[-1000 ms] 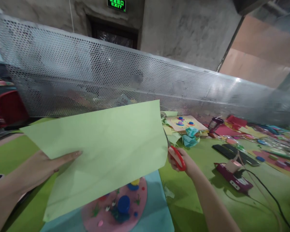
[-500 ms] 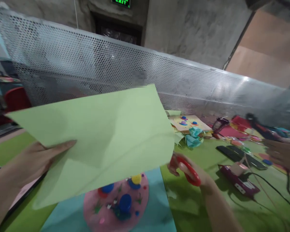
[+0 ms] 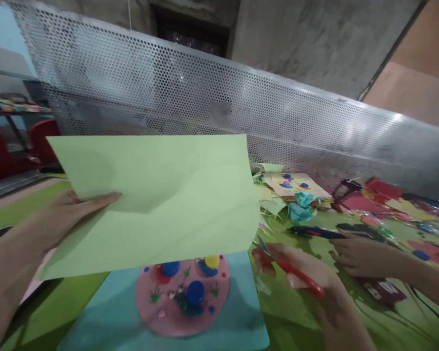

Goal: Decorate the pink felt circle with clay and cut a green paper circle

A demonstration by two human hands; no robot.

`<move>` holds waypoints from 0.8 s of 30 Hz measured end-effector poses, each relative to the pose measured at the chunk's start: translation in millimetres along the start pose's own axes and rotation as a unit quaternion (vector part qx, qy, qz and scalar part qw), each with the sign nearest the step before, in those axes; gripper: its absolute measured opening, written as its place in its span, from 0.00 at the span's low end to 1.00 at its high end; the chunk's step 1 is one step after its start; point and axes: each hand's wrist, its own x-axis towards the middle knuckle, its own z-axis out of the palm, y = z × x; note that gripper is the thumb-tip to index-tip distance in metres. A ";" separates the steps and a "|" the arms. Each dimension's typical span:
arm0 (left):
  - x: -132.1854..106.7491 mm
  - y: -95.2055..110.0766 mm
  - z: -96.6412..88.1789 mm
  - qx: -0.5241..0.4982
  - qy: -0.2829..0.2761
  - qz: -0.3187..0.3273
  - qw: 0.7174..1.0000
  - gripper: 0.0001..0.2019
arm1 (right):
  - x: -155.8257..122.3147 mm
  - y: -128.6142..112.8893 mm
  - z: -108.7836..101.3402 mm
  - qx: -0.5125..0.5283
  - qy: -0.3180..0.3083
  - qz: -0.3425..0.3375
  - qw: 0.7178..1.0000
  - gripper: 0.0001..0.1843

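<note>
A pale green sheet of paper point(image 3: 168, 195) is held up by my left hand point(image 3: 73, 212), thumb in front and the other fingers behind it. My right hand point(image 3: 296, 265) grips red-handled scissors point(image 3: 302, 278), whose blades stand a little apart just beside the sheet's lower right corner. Below the paper lies a light blue board point(image 3: 113, 312) bearing a pink round clay piece point(image 3: 149, 312). Blue, yellow and red clay shapes and small googly eyes sit on the pink round. The sheet hides the top of it.
Another person's hand point(image 3: 362, 256) rests at the right near a dark blue pen-like tool point(image 3: 314, 231). Crumpled teal paper point(image 3: 302, 209) and a cream board with clay hats point(image 3: 300, 185) lie behind. A perforated metal partition point(image 3: 131, 73) closes off the back.
The scissors have come away from the paper's right edge, their blades now showing. The sheet sits more level. The other person's hand has moved left and lowered the tool onto the table.
</note>
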 end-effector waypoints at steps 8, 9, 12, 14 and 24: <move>12.5 -13.2 -6.6 0.029 -0.058 -0.001 0.998 0.22 | 4.5 7.6 2.2 0.017 -0.128 0.034 0.991 0.30; 13.1 -13.1 -6.7 0.047 -0.055 0.014 0.997 0.21 | 5.0 9.5 2.1 0.026 -0.139 0.036 0.989 0.30; 12.5 -10.2 -7.9 0.079 -0.061 0.008 0.995 0.22 | 5.6 12.7 1.7 0.016 -0.161 0.052 0.986 0.32; 11.1 -8.2 -8.8 0.066 -0.081 -0.009 0.995 0.25 | 5.4 12.5 1.6 0.002 -0.180 0.057 0.982 0.33; 16.5 -14.6 -11.3 0.065 -0.143 -0.013 0.988 0.28 | 2.1 12.4 1.6 -0.084 -0.199 0.095 0.972 0.39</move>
